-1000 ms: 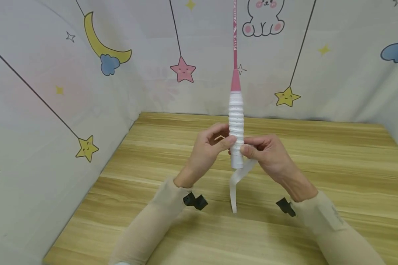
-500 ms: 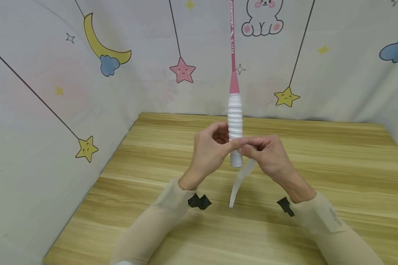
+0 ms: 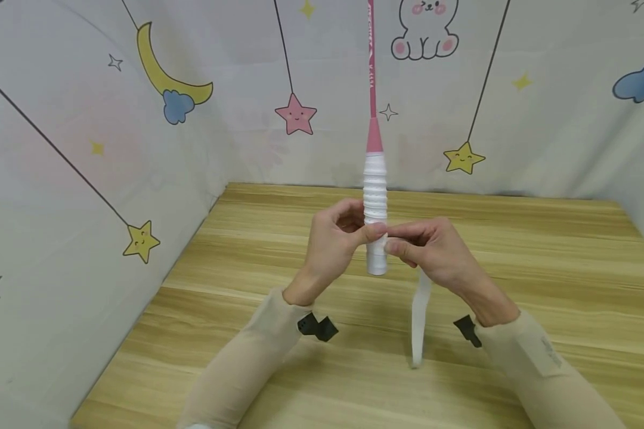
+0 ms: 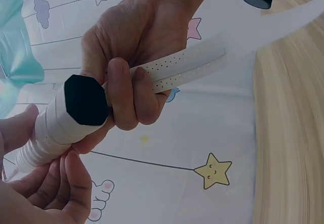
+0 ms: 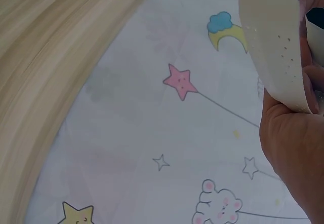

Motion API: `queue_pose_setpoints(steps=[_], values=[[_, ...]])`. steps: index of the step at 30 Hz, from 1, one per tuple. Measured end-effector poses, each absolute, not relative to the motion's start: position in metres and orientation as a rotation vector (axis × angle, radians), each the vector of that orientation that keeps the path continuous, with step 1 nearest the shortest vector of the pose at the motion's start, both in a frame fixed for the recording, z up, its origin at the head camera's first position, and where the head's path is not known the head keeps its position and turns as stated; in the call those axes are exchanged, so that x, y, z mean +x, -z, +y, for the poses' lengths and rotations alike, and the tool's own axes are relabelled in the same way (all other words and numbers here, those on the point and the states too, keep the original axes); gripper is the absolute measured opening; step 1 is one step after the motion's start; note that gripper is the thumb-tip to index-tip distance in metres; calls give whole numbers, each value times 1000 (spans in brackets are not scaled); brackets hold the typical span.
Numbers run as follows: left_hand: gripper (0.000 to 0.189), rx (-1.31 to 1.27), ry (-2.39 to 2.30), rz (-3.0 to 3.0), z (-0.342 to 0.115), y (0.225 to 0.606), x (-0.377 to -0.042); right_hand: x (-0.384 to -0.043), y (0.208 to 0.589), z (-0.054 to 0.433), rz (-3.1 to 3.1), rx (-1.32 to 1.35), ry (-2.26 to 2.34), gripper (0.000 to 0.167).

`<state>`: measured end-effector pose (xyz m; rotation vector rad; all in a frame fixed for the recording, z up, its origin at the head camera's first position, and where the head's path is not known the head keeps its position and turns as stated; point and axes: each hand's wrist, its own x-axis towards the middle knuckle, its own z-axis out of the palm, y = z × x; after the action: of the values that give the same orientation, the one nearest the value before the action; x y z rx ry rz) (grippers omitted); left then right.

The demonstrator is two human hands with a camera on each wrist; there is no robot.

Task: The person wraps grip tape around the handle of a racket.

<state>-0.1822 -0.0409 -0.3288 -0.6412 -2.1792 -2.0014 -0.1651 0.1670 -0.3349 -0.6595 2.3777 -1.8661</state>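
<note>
A badminton racket with a pink shaft [image 3: 372, 71] stands nearly upright, its head out of view. White perforated grip tape winds in ridges round the handle [image 3: 375, 185]. My left hand [image 3: 330, 241] grips the lower handle, thumb across its front. Beside it, my right hand [image 3: 437, 247] pinches the tape close to the handle. The loose tape end [image 3: 418, 325] hangs below that hand. In the left wrist view, the tape strip [image 4: 177, 69] runs out between the right fingers, and the dark octagonal butt cap [image 4: 86, 101] faces the camera.
A wood-grain table [image 3: 236, 369] lies beneath both hands. Behind it hangs a pale cloth backdrop [image 3: 236, 137] printed with stars, a moon and a bear. Black wrist cameras [image 3: 318, 327] sit on both sleeves.
The racket has shifted slightly left and turned in the left hand. The loose tape end has swung right, from below the handle to below the right hand. The left thumb moved across, then back.
</note>
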Motion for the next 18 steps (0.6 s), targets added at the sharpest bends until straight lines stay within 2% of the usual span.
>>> queue_pose_setpoints(steps=[8,14,18], values=[[29,-696,2126,-2124,-43,329,-182,-163,333,167,2355,-532,1897,27],[32,-732,2250,-2099,-45,327,-181,-166,335,169,2288,-465,1941,9],[36,-756,2302,-2097,-47,327,-182,-167,337,169,2229,-509,1962,9]])
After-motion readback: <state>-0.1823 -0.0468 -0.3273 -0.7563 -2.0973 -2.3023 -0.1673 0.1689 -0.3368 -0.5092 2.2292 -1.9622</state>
